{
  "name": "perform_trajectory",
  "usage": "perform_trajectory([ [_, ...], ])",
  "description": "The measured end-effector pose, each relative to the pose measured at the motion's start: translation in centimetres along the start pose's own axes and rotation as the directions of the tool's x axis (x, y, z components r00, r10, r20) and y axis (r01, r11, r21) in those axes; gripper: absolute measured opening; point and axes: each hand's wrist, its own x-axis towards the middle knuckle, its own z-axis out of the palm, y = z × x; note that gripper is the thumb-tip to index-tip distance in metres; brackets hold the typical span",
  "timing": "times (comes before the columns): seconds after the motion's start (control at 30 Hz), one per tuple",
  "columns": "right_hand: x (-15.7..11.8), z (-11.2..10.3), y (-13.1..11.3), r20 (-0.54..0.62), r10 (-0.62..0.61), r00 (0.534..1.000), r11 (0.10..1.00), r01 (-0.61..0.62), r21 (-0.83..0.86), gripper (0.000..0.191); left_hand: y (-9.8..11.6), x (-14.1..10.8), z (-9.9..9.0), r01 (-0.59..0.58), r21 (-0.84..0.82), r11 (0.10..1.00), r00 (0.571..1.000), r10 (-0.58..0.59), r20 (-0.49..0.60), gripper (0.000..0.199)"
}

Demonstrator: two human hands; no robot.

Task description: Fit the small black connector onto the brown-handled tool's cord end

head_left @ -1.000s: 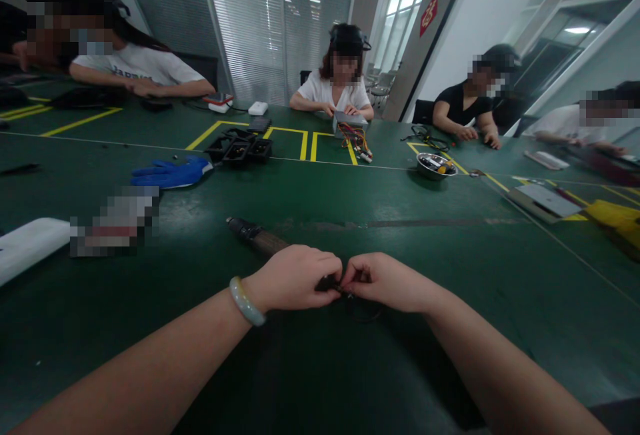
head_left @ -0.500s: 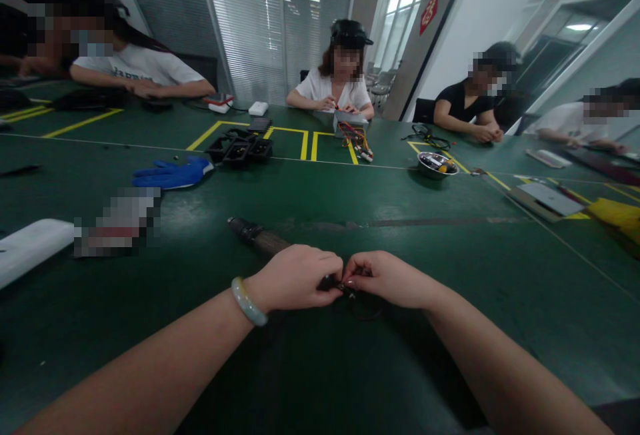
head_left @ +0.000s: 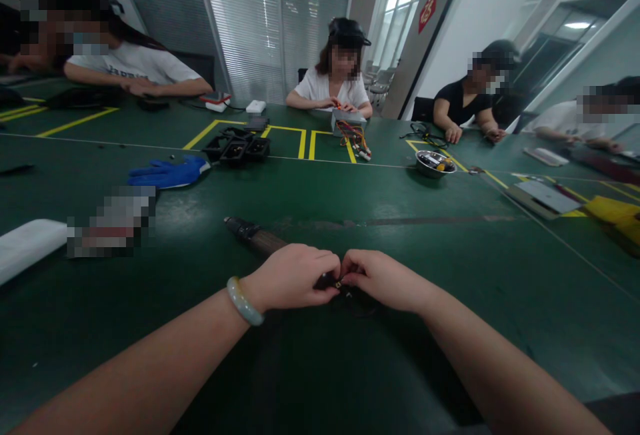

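My left hand (head_left: pixel 297 276) has its fingers pinched on a small dark part (head_left: pixel 325 280). Pressed close beside it, my right hand (head_left: pixel 380 280) pinches at the same spot, where a tiny brass-coloured piece (head_left: pixel 339 284) shows between the fingertips. Most of the part is covered by my fingers. A thin dark loop (head_left: pixel 367 312), perhaps a wire, lies faintly below my right hand. Behind my left hand rests a long brown and black tool (head_left: pixel 257 238) with a narrow metal tip; its near end is hidden.
On the green table (head_left: pixel 310 368) lie a blue glove (head_left: pixel 167 172), black plastic frames (head_left: pixel 237 146) and a white object (head_left: pixel 30 248). A metal bowl (head_left: pixel 436 164) of small parts stands to the right. Co-workers sit opposite, one at a grey box with coloured wires (head_left: pixel 353 130).
My hands stay together at the small part, with the brass-coloured piece a little plainer now. The co-worker in black has moved their hands apart. The view has shifted slightly.
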Motion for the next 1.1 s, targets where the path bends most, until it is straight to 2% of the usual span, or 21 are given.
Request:
perform_trajectory([
  [0.1,-0.3,-0.1,-0.7,-0.043,-0.051,0.998,0.993,0.046,-0.112,0.008,0.0,0.0,0.0,-0.004,-0.004,1.000,1.000,0.004,-0.004,0.020],
  [0.2,-0.4,-0.1,-0.9,-0.053,-0.053,0.997,0.990,0.046,-0.135,0.008,0.0,0.0,-0.1,-0.011,-0.002,1.000,1.000,0.011,-0.001,0.021],
  [0.37,0.0,0.2,0.3,0.037,0.014,0.999,1.000,-0.014,0.024,0.009,0.0,0.0,0.1,-0.026,0.011,1.000,1.000,0.026,-0.008,0.021],
  [0.53,0.7,0.3,1.5,0.087,0.007,0.996,0.977,-0.025,0.211,0.018,0.0,0.0,0.1,0.010,0.026,1.000,1.000,-0.010,-0.012,0.028],
  [0.6,0.8,0.2,1.7,0.111,0.009,0.994,0.969,-0.036,0.244,0.021,0.3,0.0,-0.3,0.012,0.025,1.000,0.999,-0.011,-0.049,0.033],
  [0.73,0.6,0.1,1.6,0.122,-0.023,0.992,0.976,-0.004,0.216,0.016,2.0,-0.3,-1.2,-0.101,0.041,0.994,0.982,0.107,-0.153,0.029],
  [0.8,0.5,0.0,1.4,0.140,-0.043,0.989,0.976,0.012,0.219,0.015,3.4,-0.6,-1.0,-0.219,0.031,0.975,0.970,0.221,-0.104,0.024],
  [0.9,0.4,0.0,1.2,0.195,-0.037,0.980,0.972,-0.011,0.237,0.016,5.2,-1.2,0.4,-0.375,-0.183,0.909,0.911,0.398,0.112,0.018],
  [0.97,0.4,-0.1,1.0,0.209,-0.024,0.978,0.976,-0.022,0.215,0.017,5.7,-1.3,1.4,-0.391,-0.319,0.864,0.871,0.459,0.175,0.014],
  [1.1,0.0,-0.1,0.4,0.155,0.004,0.988,0.995,-0.019,0.096,0.021,5.3,-1.2,2.0,-0.321,-0.452,0.832,0.870,0.448,0.205,0.013],
])
